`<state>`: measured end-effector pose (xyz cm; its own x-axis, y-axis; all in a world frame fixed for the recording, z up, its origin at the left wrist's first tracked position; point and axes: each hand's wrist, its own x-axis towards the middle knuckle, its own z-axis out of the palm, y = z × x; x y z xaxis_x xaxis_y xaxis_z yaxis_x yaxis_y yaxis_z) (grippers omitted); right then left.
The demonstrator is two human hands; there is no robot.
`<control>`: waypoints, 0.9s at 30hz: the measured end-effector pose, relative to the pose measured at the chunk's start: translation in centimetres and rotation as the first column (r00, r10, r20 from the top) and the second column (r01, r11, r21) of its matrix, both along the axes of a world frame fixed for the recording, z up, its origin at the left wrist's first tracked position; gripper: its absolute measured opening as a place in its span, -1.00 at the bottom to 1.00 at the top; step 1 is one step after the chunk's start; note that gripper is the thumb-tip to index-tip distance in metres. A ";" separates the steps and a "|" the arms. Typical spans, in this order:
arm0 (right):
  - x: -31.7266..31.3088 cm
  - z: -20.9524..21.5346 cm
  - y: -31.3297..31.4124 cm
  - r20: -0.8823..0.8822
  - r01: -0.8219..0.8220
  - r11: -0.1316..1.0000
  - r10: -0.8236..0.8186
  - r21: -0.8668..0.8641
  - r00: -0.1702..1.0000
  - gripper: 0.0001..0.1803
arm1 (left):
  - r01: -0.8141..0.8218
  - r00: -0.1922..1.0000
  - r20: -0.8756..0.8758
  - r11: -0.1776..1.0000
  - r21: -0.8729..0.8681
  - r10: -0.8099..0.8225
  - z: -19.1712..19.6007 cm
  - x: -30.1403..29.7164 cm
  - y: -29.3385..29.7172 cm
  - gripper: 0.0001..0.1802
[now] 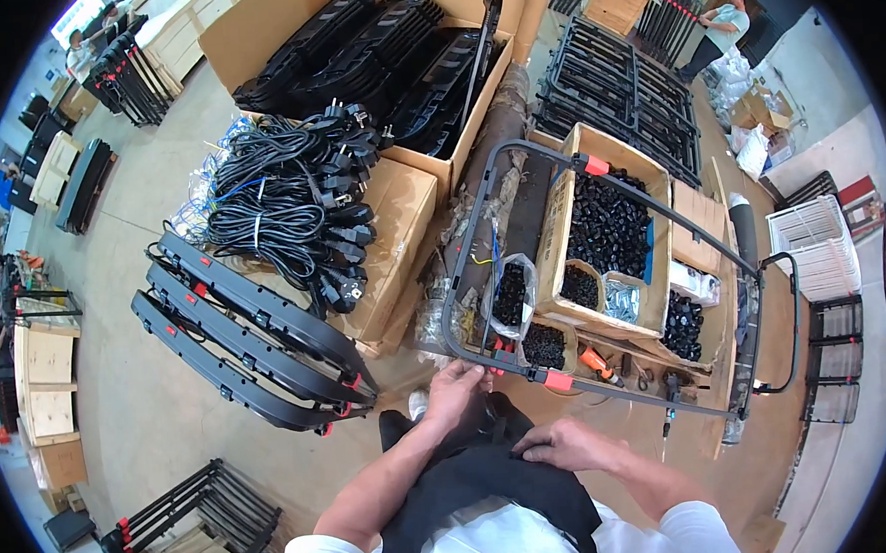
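Note:
My left hand [457, 394] is closed, its fingertips at the near-left corner of a black tubular frame [625, 395] with red fittings. The frame lies across the workbench, over the parts boxes. My right hand [570, 444] is curled against my black apron [493, 474], in front of my body; what its fingertips hold, if anything, is hidden. Just beyond my left hand, a red clip [502, 351] sits on the frame. Under the frame, an orange-and-black tool [600, 361] and a dark driver tool [671, 390] lie along the bench's near side.
A cardboard box [564, 225] of black small parts stands on the bench, beside a bag of black pieces [512, 293]. To the left are bundled power cords [279, 200] and several curved black panels [251, 332]. Another person [725, 26] stands far right.

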<state>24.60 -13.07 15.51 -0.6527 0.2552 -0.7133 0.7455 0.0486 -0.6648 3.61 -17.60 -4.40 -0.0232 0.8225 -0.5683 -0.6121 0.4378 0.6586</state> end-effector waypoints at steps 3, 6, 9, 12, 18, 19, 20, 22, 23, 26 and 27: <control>1.6 -2.6 -1.1 -0.050 0.139 0.987 -0.143 -0.077 0.988 -0.68 | 0.009 1.000 0.017 1.000 0.011 -0.010 -0.1 -0.1 0.2 -0.84; 2.4 -4.1 -1.8 -0.122 0.127 0.992 -0.128 -0.017 0.984 -0.66 | 0.014 1.000 -0.020 1.000 0.005 -0.014 -0.4 -0.1 0.0 -0.84; 2.8 -5.1 -2.6 -0.249 0.128 0.989 -0.141 -0.071 0.958 -0.67 | 0.011 0.997 -0.081 1.000 -0.004 -0.011 -0.8 -0.2 -0.1 -0.84; 3.2 -8.6 -3.3 -0.125 0.434 0.857 -0.480 -0.277 0.868 -0.68 | 0.021 0.990 -0.139 0.999 -0.025 -0.024 -0.8 -0.5 0.0 -0.83; -0.9 -19.8 -3.7 -0.007 0.900 0.201 -0.976 -0.387 0.216 -0.73 | 0.049 0.961 -0.263 0.987 -0.156 -0.089 1.4 -0.7 1.0 -0.83; -2.4 -20.6 -3.4 -0.009 0.896 0.197 -0.977 -0.399 0.211 -0.73 | 0.063 0.950 -0.292 0.983 -0.172 -0.112 1.4 -1.0 1.0 -0.82; -3.8 -21.2 -3.0 -0.052 0.882 0.159 -0.987 -0.444 0.152 -0.74 | 0.070 0.947 -0.298 0.982 -0.177 -0.121 1.3 -1.3 1.1 -0.82; -5.9 -21.4 -2.6 -0.089 0.860 0.115 -0.993 -0.497 0.082 -0.75 | 0.107 0.956 -0.243 0.967 -0.231 -0.164 1.1 -1.9 1.3 -0.78; -6.6 -21.4 -2.4 -0.085 0.826 0.093 -0.995 -0.556 0.055 -0.76 | 0.112 0.953 -0.249 0.965 -0.236 -0.172 1.2 -2.1 1.5 -0.78; -7.7 -21.1 -2.6 -0.075 0.743 0.050 -0.997 -0.667 0.000 -0.79 | 0.187 0.947 -0.216 0.956 -0.226 -0.237 1.4 -2.7 1.9 -0.69; -7.8 -21.0 -2.7 -0.064 0.724 0.017 -0.997 -0.689 -0.038 -0.80 | 0.224 0.949 -0.166 0.943 -0.244 -0.269 1.3 -3.0 1.9 -0.67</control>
